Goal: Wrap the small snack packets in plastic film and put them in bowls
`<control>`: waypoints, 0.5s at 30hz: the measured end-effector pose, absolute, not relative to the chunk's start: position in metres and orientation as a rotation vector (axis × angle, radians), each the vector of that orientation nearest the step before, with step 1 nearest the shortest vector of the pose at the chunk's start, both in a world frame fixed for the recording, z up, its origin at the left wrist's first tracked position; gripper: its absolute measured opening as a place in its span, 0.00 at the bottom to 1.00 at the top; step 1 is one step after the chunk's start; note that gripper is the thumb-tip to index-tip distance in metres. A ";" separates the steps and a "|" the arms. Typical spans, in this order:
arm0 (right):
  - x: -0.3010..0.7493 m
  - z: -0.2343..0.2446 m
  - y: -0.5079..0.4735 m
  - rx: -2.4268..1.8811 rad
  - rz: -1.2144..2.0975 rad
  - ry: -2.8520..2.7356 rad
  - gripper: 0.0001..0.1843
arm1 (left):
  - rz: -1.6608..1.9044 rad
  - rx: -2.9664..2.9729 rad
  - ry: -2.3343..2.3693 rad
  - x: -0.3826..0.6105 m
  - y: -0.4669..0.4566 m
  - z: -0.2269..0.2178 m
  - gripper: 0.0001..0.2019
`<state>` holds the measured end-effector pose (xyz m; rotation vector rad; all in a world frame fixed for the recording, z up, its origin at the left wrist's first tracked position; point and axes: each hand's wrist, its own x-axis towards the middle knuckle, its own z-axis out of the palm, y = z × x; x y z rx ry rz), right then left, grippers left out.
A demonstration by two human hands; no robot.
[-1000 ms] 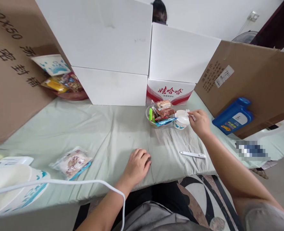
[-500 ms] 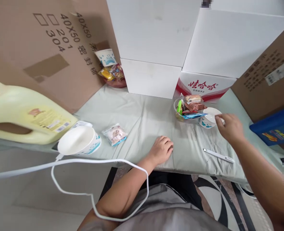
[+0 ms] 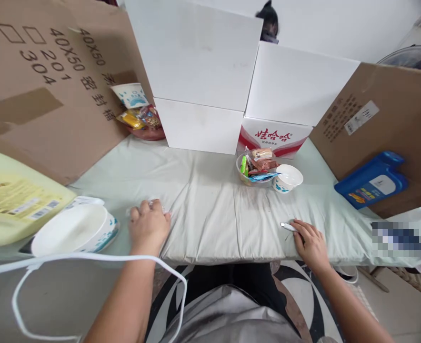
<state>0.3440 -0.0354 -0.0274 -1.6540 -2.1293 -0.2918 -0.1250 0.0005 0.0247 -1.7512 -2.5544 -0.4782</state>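
My left hand lies over a small wrapped snack packet on the table's left side. The fingers are curled down on it, and only bits of the clear wrapper show around them. Near the front edge on the right, my right hand closes over a slim white utility knife. Its metal tip points left, and the rest is under my fingers. Behind that hand stands a paper cup, touching a clear bowl of wrapped snacks.
At left, a large paper cup stands beside a pale yellow jug, with a white cable in front. White boxes and cardboard cartons wall the back and sides. A blue bottle leans at right. Another person's head shows behind.
My left hand has moved left from the bare cloth onto the snack packet. My right hand has left the small paper cup and come down onto the utility knife. The view has shifted.
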 end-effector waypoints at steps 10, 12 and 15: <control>0.341 -0.022 -0.036 -1.645 -0.278 -2.114 0.16 | -2.478 -2.454 -2.437 0.011 0.008 0.004 0.29; 0.342 -0.023 -0.037 -1.649 -0.275 -2.113 0.16 | -2.519 -2.335 -2.483 0.024 0.011 -0.008 0.30; 0.345 -0.022 -0.035 -1.658 -0.255 -2.107 0.15 | -2.326 -2.342 -2.450 0.027 0.012 -0.019 0.34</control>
